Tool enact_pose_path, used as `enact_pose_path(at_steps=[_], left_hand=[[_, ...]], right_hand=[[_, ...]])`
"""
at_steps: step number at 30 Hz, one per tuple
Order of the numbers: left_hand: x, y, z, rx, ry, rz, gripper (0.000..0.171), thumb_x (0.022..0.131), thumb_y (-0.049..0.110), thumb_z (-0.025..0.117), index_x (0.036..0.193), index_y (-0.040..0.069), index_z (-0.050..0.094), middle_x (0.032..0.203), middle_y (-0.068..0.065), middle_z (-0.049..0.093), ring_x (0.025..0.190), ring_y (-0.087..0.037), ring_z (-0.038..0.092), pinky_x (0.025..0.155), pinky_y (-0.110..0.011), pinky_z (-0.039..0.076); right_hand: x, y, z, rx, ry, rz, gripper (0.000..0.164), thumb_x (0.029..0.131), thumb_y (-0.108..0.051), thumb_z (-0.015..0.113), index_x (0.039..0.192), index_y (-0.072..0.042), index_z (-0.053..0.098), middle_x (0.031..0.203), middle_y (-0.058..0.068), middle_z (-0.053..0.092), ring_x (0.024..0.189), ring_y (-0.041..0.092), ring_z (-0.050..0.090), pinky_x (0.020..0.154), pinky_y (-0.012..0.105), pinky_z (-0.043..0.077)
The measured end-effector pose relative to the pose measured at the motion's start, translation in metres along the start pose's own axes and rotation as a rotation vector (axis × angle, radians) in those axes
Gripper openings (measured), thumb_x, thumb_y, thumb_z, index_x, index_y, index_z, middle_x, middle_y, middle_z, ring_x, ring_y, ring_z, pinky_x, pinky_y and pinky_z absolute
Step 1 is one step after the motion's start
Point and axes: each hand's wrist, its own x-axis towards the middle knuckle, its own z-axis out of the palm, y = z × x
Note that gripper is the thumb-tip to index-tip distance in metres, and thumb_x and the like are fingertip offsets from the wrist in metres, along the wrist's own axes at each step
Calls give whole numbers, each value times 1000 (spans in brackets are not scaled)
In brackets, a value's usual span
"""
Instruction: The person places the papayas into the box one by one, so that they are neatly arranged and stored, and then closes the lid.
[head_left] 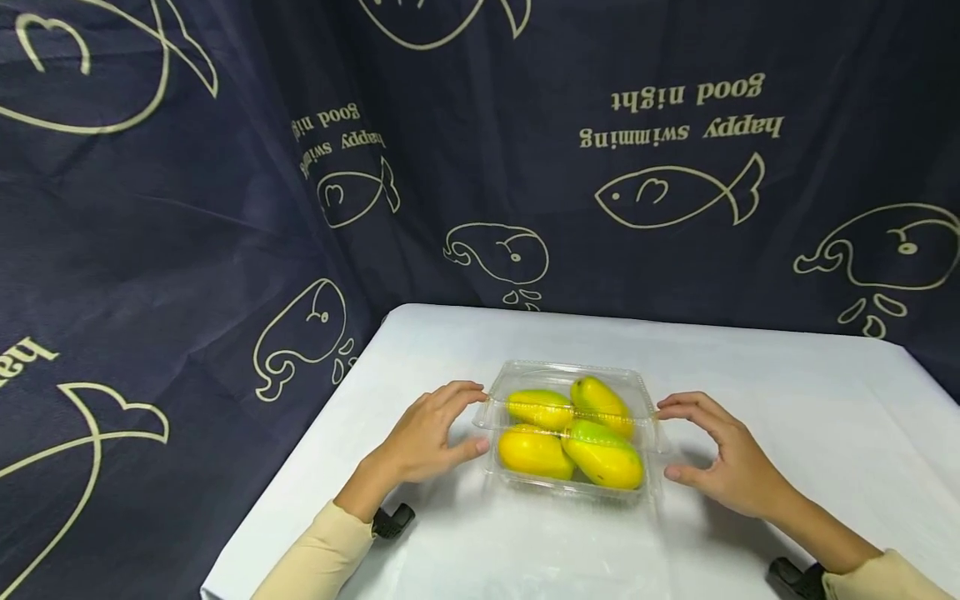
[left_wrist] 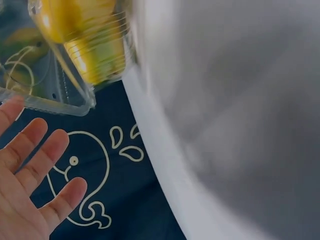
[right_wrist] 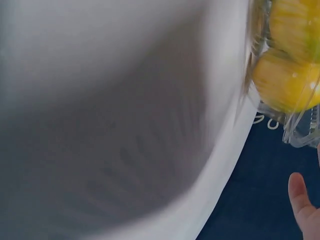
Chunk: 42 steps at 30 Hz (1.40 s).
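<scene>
A clear plastic clamshell box (head_left: 566, 490) sits on the table with several yellow-green mangoes (head_left: 534, 452) inside. Its hinged lid (head_left: 540, 377) stands partly raised, the front edge crossing above the fruit. On the left, my left hand (head_left: 427, 437) has its fingertips right at the lid's corner, thumb apart below. The left wrist view shows those fingers spread and fairly straight beside the lid edge. My right hand (head_left: 731, 462) mirrors it on the other side, fingertips close to the lid's right corner. Only a thumb and a little of the hand (right_wrist: 306, 210) show in the right wrist view.
A white cloth covers the table (head_left: 780, 383) under the box. Dark blue curtains (head_left: 480, 150) with fish and whale drawings hang behind and to the left. A black wrist strap (head_left: 393, 521) is on the left arm, another (head_left: 797, 577) on the right.
</scene>
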Motion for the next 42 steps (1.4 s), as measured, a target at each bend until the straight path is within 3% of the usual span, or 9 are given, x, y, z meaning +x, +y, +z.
enact_pose_path(at_steps=[6,10,16,23,28,36,42], left_hand=[[-6,0,2,-10,-6,3,54,93,57,59,141,35,51,147,9,49,133,-15,52,101,-49,45],[-7,0,5,-26,-2,15,49,96,51,57,142,34,51,147,6,50,133,-17,53,101,-51,45],[-7,1,10,-31,6,12,43,100,45,53,141,31,51,146,6,51,131,-18,54,100,-51,46],[-8,7,11,-49,-7,-64,41,102,50,49,138,31,51,141,14,52,127,-11,56,99,-45,48],[-9,14,11,-76,-9,-109,36,99,41,55,134,30,54,138,14,54,119,-11,60,95,-43,49],[-11,23,13,-70,9,-154,33,96,40,61,126,29,58,130,13,58,99,-12,64,83,-35,51],[-16,25,16,-105,-10,-196,34,95,40,63,127,30,58,126,12,59,104,-15,65,80,-32,52]], right_hand=[[-1,-9,3,-22,52,27,45,76,0,82,115,-19,69,124,5,61,119,-1,51,102,5,30],[-5,-13,6,-30,67,67,39,80,0,79,114,-18,70,123,6,61,117,-2,51,100,5,32],[-7,-21,9,-42,95,121,36,83,-2,77,114,-20,70,120,5,63,114,-3,52,91,11,38],[-10,-39,14,-67,70,292,32,87,-13,77,117,-22,69,118,-8,61,101,2,54,84,14,47],[-10,-46,17,-80,50,381,30,87,-16,77,116,-22,68,118,-8,62,97,5,57,79,21,53],[-15,-50,17,-102,29,425,32,88,-23,78,119,-25,69,118,-6,64,94,6,60,78,26,55],[-20,-50,19,-87,21,442,35,88,-26,77,122,-28,67,119,-6,65,94,6,62,79,26,55]])
